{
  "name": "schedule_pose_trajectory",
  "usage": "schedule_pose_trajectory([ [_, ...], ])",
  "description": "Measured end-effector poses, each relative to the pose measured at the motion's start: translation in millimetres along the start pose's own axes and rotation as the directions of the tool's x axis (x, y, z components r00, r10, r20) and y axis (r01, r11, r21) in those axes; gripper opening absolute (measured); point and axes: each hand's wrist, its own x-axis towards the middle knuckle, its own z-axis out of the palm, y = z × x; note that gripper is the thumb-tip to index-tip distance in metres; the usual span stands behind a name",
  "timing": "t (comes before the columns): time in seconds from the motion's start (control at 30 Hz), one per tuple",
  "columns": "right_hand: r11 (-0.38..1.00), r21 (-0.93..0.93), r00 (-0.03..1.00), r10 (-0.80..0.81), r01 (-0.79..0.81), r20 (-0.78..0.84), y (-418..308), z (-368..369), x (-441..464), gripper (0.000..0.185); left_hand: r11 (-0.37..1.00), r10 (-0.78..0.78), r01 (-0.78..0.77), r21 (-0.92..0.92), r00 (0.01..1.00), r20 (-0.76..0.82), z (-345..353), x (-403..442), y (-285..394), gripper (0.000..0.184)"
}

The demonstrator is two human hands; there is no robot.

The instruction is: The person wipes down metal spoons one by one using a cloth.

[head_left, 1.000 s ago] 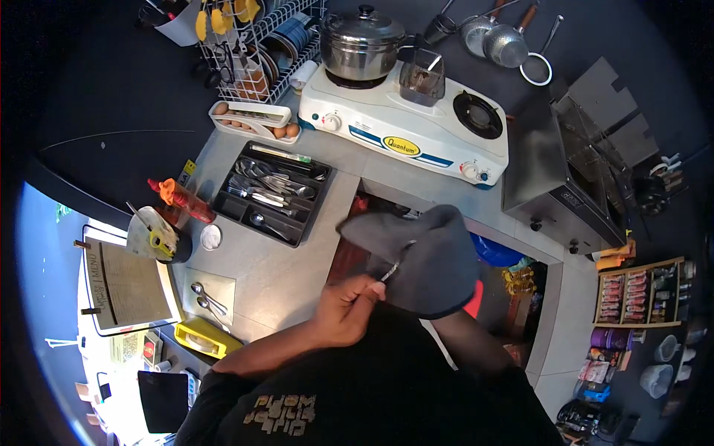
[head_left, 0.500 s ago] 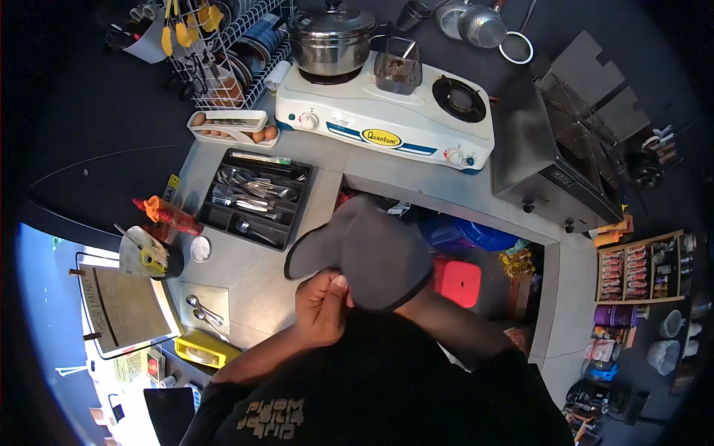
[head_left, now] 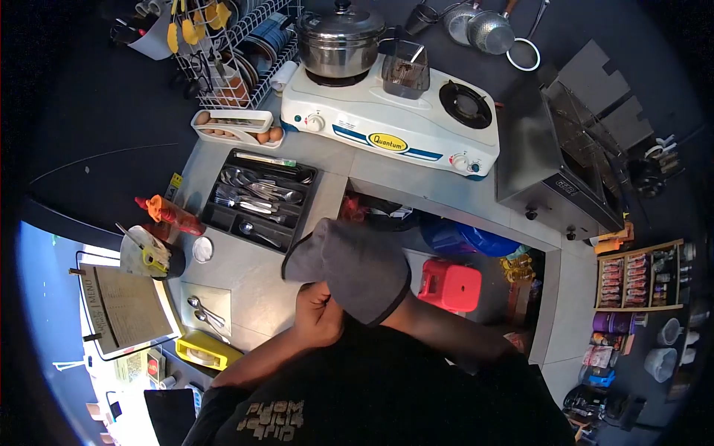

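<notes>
Left hand touching grey cloth, red stool below

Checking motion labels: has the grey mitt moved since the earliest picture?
Yes: the grey mitt has shifted left in view, closer to the cutlery tray, uncovering the red stool.

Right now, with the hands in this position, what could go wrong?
The grey mitt covers the right hand, so its grip may be clumsy. If that hand swings forward-left, it might knock the nearby cutlery tray. Whether the stove is hot I cannot tell; if so, the bare left hand could get burned there.
</notes>
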Motion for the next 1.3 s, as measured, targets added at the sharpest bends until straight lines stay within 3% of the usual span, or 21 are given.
schedule_pose_trajectory([
  [0.07, 0.942, 0.232, 0.960, 0.199, -0.242, 0.195, -8.0, -11.3, 8.8, 0.035, 0.982, -0.189, 0.190, -0.021, 0.982, 0.016, -3.4, 5.2, 18.7, 0.024],
  [0.1, 0.707, 0.442, 0.814, 0.340, -0.552, 0.472, 0.1, -18.5, 3.6, 0.038, 0.957, -0.287, 0.287, -0.030, 0.958, 0.024, -5.2, 5.9, 27.2, 0.024],
  [0.2, 0.664, 0.525, 0.846, 0.393, -0.532, 0.361, -8.4, -24.8, -3.2, 0.040, 0.965, -0.254, 0.258, -0.043, 0.964, 0.081, -10.7, 14.8, 31.1, 0.020],
  [0.23, 0.957, 0.194, 0.976, 0.202, -0.215, 0.087, -10.6, -12.4, 2.2, 0.040, 0.976, -0.207, 0.211, -0.047, 0.976, 0.064, -10.4, 12.4, 26.7, 0.021],
  [0.3, 0.974, -0.215, 0.998, -0.064, 0.064, 0.007, -12.1, -11.8, 11.2, 0.043, 0.992, -0.114, 0.115, -0.051, 0.993, 0.031, -8.7, 4.5, 13.6, 0.021],
  [0.4, 0.993, -0.109, 0.956, 0.083, -0.054, 0.282, -18.8, -45.4, 26.5, 0.050, 0.950, -0.293, 0.294, -0.108, 0.956, 0.029, -7.1, 5.3, 25.6, 0.021],
  [0.53, 0.943, -0.333, 0.999, 0.035, -0.028, 0.015, -33.0, -27.7, 30.4, 0.043, 0.983, -0.183, 0.185, -0.017, 0.979, 0.084, -17.8, 12.1, 18.7, 0.022],
  [0.57, 0.959, -0.263, 0.983, -0.140, 0.106, -0.117, -19.1, -16.1, 18.3, 0.041, 0.983, -0.177, 0.180, -0.028, 0.982, 0.071, -17.4, 8.3, 16.0, 0.022],
  [0.63, 0.969, -0.213, 0.992, -0.120, 0.125, 0.034, -11.6, -29.5, 19.5, 0.037, 0.973, -0.216, 0.219, -0.079, 0.976, 0.039, -12.4, 8.1, 19.2, 0.023],
  [0.67, 0.998, 0.052, 0.991, 0.025, -0.032, 0.133, -6.1, -21.2, 5.7, 0.037, 0.957, -0.264, 0.265, -0.118, 0.964, 0.022, -6.7, 7.7, 24.9, 0.024],
  [0.7, 0.917, 0.316, 0.957, 0.175, -0.244, 0.231, -0.6, -12.8, -8.1, 0.037, 0.938, -0.311, 0.308, -0.159, 0.950, 0.007, -3.2, 8.0, 29.7, 0.025],
  [0.73, 0.753, 0.490, 0.894, 0.314, -0.439, 0.319, 3.9, -5.1, -20.7, 0.037, 0.950, -0.294, 0.296, -0.103, 0.955, 0.031, -4.9, 9.5, 31.3, 0.025],
  [0.77, 0.807, 0.450, 0.921, 0.293, -0.383, 0.258, 4.4, 5.5, -27.6, 0.043, 0.959, -0.277, 0.280, -0.045, 0.959, 0.055, -8.7, 12.6, 32.2, 0.025],
  [0.83, 0.969, 0.128, 0.960, 0.184, -0.213, 0.209, -3.3, 3.2, -17.1, 0.049, 0.966, -0.257, 0.259, -0.012, 0.963, 0.075, -10.8, 11.0, 28.7, 0.026],
  [0.87, 0.985, -0.156, 0.964, 0.107, -0.070, 0.244, -9.0, -4.7, -7.5, 0.049, 0.966, -0.254, 0.257, -0.035, 0.965, 0.070, -10.1, 4.4, 20.9, 0.026],
  [0.93, 0.907, -0.414, 0.961, 0.049, 0.072, 0.274, -11.8, -10.0, 0.4, 0.049, 0.954, -0.290, 0.292, -0.066, 0.956, 0.036, -6.6, 6.3, 24.8, 0.027],
  [1.0, 0.916, -0.400, 0.971, 0.062, 0.036, 0.230, -11.9, -9.7, -1.8, 0.050, 0.925, -0.373, 0.370, -0.087, 0.928, -0.023, 0.0, 10.1, 36.0, 0.027],
  [1.1, 0.927, -0.375, 0.985, 0.063, 0.003, 0.163, -11.2, -9.1, -0.1, 0.051, 0.950, -0.308, 0.307, -0.064, 0.951, -0.003, -9.7, 19.3, 33.7, 0.026],
  [1.2, 0.972, -0.211, 0.965, 0.151, -0.105, 0.215, -9.0, -6.5, 5.0, 0.046, 0.949, -0.317, 0.316, 0.020, 0.948, 0.041, -14.0, 16.5, 28.3, 0.025],
  [1.23, 0.979, -0.197, 0.974, 0.095, -0.054, 0.206, -14.7, -20.6, 15.9, 0.043, 0.939, -0.301, 0.288, 0.187, 0.953, 0.041, -14.8, 18.3, 32.2, 0.019],
  [1.3, 0.991, -0.137, 0.993, 0.019, -0.003, 0.112, -10.5, -36.4, 15.2, 0.027, 0.939, -0.076, 0.074, 0.337, 0.997, -0.009, -24.7, 22.6, 33.7, 0.013],
])
